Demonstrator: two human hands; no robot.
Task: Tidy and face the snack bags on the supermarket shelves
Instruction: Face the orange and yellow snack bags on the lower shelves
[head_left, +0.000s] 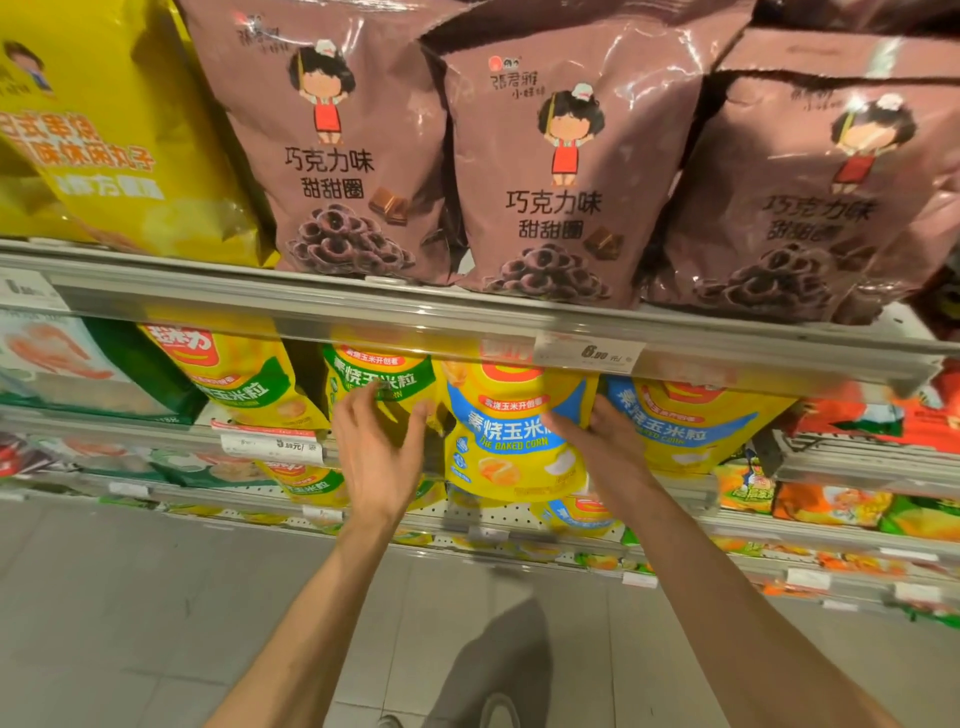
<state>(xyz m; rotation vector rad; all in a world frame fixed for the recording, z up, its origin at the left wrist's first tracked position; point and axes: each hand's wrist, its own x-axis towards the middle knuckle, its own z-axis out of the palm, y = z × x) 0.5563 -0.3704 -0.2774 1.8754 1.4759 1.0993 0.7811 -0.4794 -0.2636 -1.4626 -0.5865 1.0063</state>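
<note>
A yellow baked-corn bag with a blue band (511, 441) stands between my hands on the second shelf. My right hand (602, 441) grips its right edge, fingers across the front. My left hand (376, 447) is spread with relaxed fingers at the bag's left edge and touches the yellow bag with a green band (371, 382) behind it. Another blue-band corn bag (685, 431) stands to the right, and a green-band one (239, 379) to the left.
Three brown chocolate-ring bags (540, 171) and a yellow bag (109, 135) fill the upper shelf, whose grey rail (311, 306) carries a price tag (589, 353). Lower shelves hold orange and green bags (831, 506). Grey tiled floor (156, 597) lies below.
</note>
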